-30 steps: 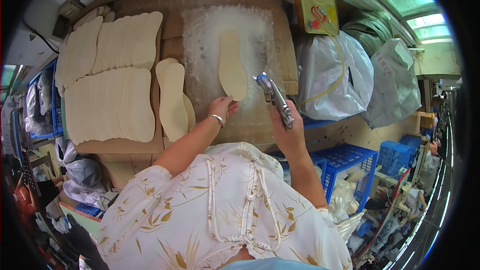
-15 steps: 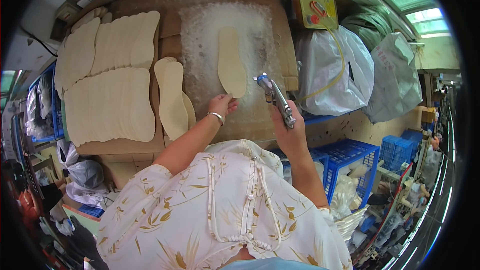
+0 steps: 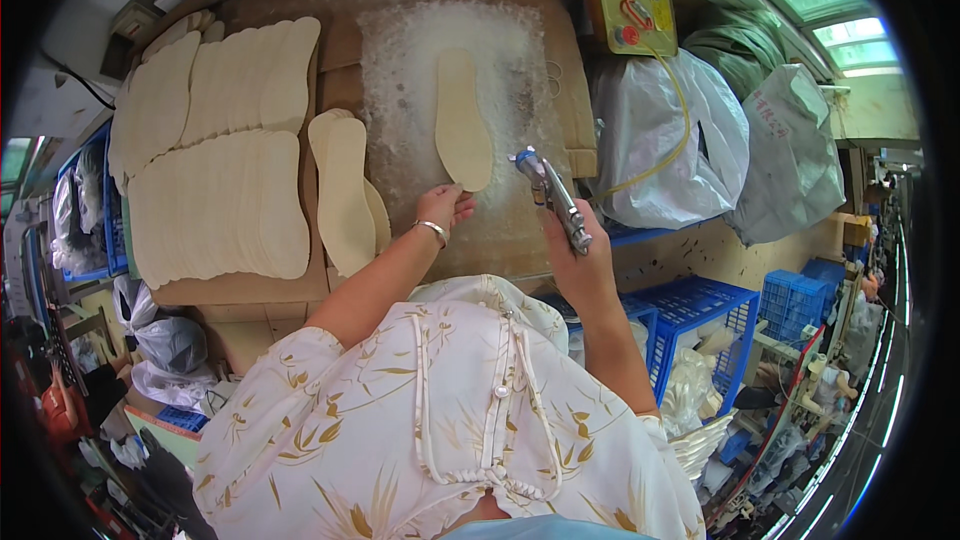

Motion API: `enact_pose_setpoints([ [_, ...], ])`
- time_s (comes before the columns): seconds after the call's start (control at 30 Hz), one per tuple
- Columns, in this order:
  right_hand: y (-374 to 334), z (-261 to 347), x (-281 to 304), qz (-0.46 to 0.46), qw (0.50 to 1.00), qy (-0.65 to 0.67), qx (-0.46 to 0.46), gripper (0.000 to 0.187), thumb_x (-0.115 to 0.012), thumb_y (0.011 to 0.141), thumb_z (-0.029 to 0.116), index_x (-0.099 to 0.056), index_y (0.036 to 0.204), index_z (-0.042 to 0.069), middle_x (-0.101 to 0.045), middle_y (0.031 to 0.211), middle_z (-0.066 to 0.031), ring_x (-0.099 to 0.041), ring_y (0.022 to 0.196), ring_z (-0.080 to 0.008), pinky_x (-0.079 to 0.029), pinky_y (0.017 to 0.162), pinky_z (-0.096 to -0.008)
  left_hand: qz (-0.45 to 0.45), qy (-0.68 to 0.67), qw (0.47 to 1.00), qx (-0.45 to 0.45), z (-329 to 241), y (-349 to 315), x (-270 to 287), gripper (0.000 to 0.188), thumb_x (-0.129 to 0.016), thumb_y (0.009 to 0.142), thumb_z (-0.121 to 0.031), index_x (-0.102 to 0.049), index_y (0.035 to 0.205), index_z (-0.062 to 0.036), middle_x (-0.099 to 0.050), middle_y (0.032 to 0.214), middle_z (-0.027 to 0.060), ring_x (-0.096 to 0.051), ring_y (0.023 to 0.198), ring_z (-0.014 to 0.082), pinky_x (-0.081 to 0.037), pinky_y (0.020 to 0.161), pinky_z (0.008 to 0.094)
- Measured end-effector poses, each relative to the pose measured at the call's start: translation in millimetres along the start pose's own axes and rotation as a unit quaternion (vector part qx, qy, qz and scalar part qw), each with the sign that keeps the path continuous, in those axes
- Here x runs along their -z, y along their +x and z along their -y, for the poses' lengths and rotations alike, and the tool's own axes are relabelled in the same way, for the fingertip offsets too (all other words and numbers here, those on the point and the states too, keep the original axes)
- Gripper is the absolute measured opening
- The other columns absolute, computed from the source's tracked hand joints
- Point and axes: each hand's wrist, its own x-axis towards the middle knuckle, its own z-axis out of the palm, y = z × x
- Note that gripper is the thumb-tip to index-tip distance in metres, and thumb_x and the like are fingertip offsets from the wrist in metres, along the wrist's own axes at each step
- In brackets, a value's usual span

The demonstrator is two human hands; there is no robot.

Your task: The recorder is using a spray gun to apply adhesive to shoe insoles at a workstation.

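Observation:
A cream insole lies flat on a whitened, residue-coated patch of the cardboard work surface. My left hand, with a bracelet at the wrist, pinches the insole's near end between thumb and fingers. To the right, my right hand is wrapped round a metal spray gun, whose blue-ringed nozzle points toward the insole from a short gap. A small pile of insoles lies left of the patch. Farther left, overlapping rows of the same insoles cover the cardboard.
At the back right stands a yellow container with a red cap, a yellowish hose running from it toward the spray gun. White plastic sacks bulge beside the table's right side. Blue plastic crates stand below at the right.
Almost nothing differs. Both hands keep their places, the left still on the insole and the right still round the spray gun; the view has shifted very slightly.

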Motion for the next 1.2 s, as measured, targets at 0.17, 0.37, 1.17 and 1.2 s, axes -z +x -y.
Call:
enact_pose_setpoints([
  [0.17,-0.9,-0.5,-1.5,0.0,1.0,0.012,0.014,0.023,-0.063,0.092,0.023,-0.056,0.1,0.003,-0.056,0.067,-0.0088,-0.05,0.057,-0.0173,-0.044,0.057,-0.0311,-0.008,0.009,1.0,0.001,-0.1,-1.1,-0.7,0.019,-0.058,0.093,-0.019,-0.057,0.103,-0.0021,-0.065,0.096,0.009,-0.066,0.081,0.0189,-0.056,0.069,0.0292],
  [0.37,-4.1,0.1,-1.6,0.013,1.0,0.007,0.026,0.023,-0.063,0.092,0.023,-0.056,0.099,0.003,-0.055,0.066,-0.0082,-0.048,0.057,-0.016,-0.043,0.056,-0.0299,0.001,0.02,1.0,-0.002,-0.3,-0.1,-0.2,0.019,-0.057,0.093,-0.018,-0.057,0.104,-0.0023,-0.065,0.097,0.0086,-0.066,0.082,0.0186,-0.055,0.068,0.0294],
  [1.17,17.4,-7.7,-18.3,-0.01,0.998,-0.004,0.064,0.022,-0.065,0.091,0.022,-0.057,0.095,0.002,-0.054,0.063,-0.0074,-0.046,0.055,-0.0155,-0.041,0.053,-0.031,-0.016,0.027,0.999,0.008,0.6,4.8,0.6,0.018,-0.057,0.093,-0.017,-0.057,0.103,-0.0019,-0.065,0.096,0.0093,-0.066,0.08,0.0188,-0.056,0.068,0.0289],
  [1.2,20.1,-5.9,-18.5,-0.011,0.999,0.008,0.034,0.021,-0.065,0.091,0.022,-0.057,0.095,0.002,-0.054,0.063,-0.0076,-0.047,0.055,-0.0161,-0.042,0.054,-0.0314,-0.017,0.027,0.999,0.008,1.1,4.8,0.9,0.018,-0.057,0.093,-0.017,-0.057,0.103,-0.0019,-0.065,0.096,0.0093,-0.066,0.08,0.0188,-0.056,0.068,0.0288],
])
